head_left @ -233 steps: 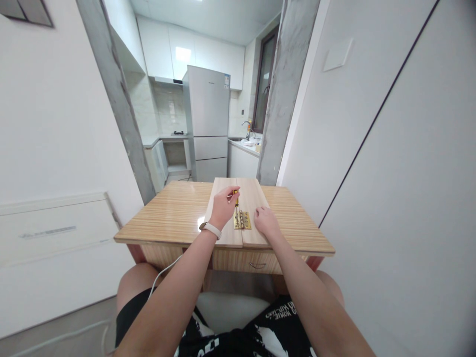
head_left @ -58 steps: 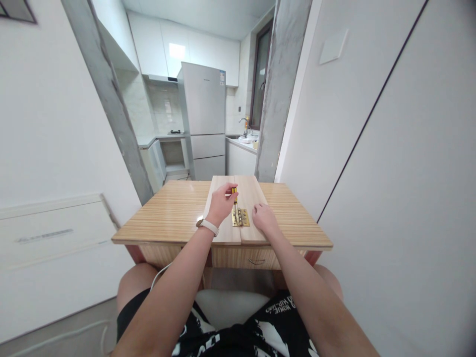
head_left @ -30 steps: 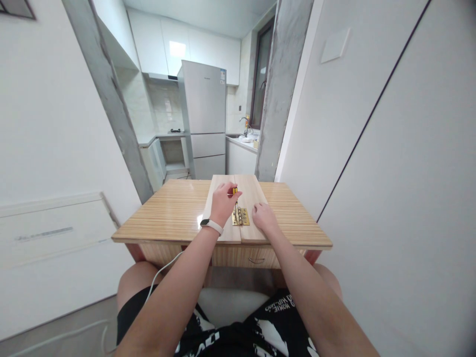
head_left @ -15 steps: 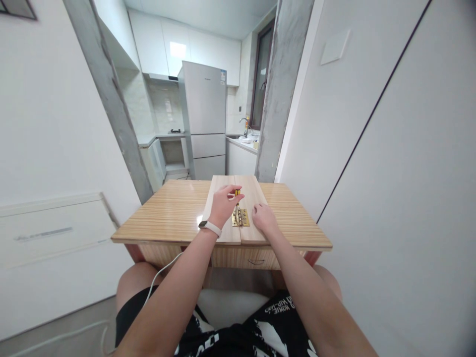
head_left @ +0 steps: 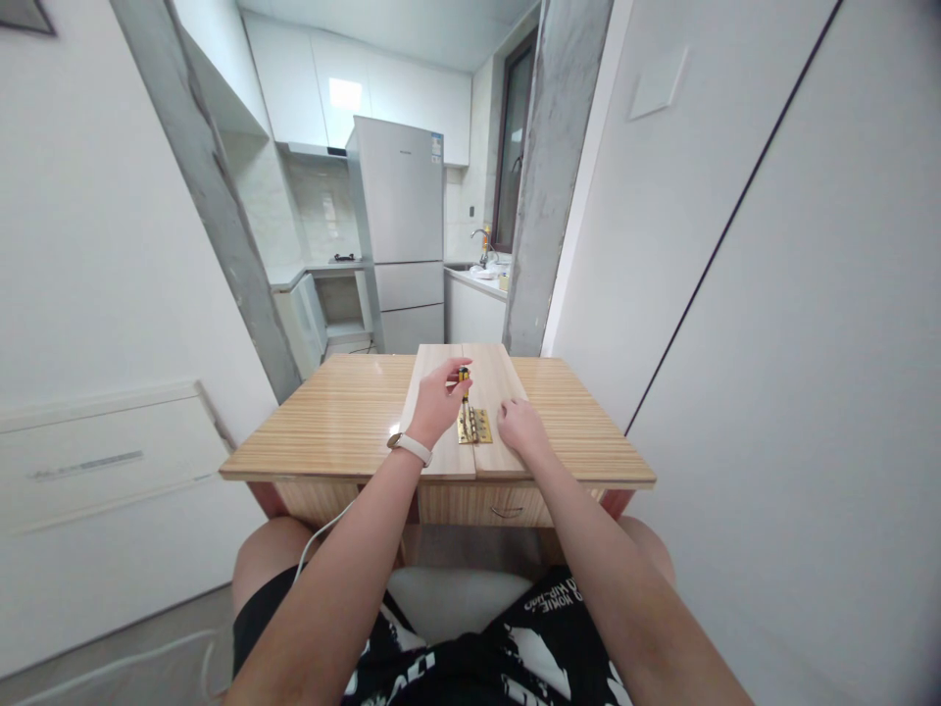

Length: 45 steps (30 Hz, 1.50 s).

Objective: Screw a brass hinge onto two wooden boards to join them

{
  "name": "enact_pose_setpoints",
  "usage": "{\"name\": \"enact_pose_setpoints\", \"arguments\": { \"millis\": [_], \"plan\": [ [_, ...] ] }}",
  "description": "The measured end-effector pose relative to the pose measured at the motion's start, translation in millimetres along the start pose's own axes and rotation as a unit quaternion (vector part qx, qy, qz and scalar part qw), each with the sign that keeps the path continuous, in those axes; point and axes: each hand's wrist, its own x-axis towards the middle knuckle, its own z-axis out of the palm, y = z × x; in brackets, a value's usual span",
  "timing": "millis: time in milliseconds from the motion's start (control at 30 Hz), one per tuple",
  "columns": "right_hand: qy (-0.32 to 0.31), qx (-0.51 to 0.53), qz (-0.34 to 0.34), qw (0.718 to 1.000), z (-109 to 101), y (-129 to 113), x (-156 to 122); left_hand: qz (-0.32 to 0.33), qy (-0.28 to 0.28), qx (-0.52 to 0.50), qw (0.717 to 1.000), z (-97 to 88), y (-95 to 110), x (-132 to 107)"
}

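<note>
My left hand (head_left: 441, 397), with a pale-banded watch at the wrist, pinches the yellow-and-black handle of a screwdriver (head_left: 464, 376). The screwdriver stands nearly upright, its shaft pointing down at a brass hinge (head_left: 481, 426). That hinge lies open across the seam between two pale wooden boards, the left board (head_left: 433, 461) and the right board (head_left: 494, 368). Dark spots show on its right leaf; whether they are screws or holes I cannot tell. My right hand (head_left: 521, 428) rests on the right board beside the hinge, fingers curled in, and what they may hold is hidden.
Both boards lie on a striped wooden table (head_left: 588, 431) with a drawer (head_left: 507, 505) at its front. A white cable (head_left: 323, 529) hangs by my left leg. White walls flank the table; a fridge (head_left: 404, 206) and a sink counter (head_left: 477, 304) stand beyond.
The fingers of my left hand have shifted round the screwdriver handle, which has turned a little. My right hand stays in place on the board. The whole view has moved slightly.
</note>
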Motion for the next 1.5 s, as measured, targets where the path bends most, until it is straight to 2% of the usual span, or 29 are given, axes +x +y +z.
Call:
{"name": "enact_pose_setpoints", "arguments": {
  "millis": [167, 433, 533, 700, 867, 1000, 1200, 1500],
  "plan": [
    [-0.001, 0.0, 0.001, 1.0, 0, -1, 0, 0.012, 0.041, -0.007, 0.999, -0.8, -2, -2],
    [-0.003, 0.005, 0.002, 1.0, 0, -1, 2, 0.011, 0.078, 0.079, 0.994, 1.2, 1, 3],
    [-0.005, 0.005, 0.005, 1.0, 0, -1, 1, 0.015, 0.065, 0.076, 0.995, 0.6, 2, 4],
    [-0.009, 0.006, 0.005, 1.0, -3, -2, 0, -0.001, 0.007, 0.014, 1.0, -1.3, 5, 2],
    [-0.011, 0.004, 0.008, 1.0, -4, -2, 0, -0.016, 0.03, -0.013, 0.999, 0.6, 4, 0],
    [-0.006, 0.004, 0.006, 1.0, -3, -2, 0, 0.016, 0.044, 0.028, 0.999, 1.6, 6, -1],
    [0.004, 0.003, -0.001, 1.0, 1, 0, 1, 0.003, 0.058, 0.078, 0.995, 2.9, 5, 0],
    [-0.003, 0.01, 0.009, 1.0, 0, -1, 1, -0.003, 0.002, 0.023, 1.0, -12.0, -3, 5]
  ]
}}
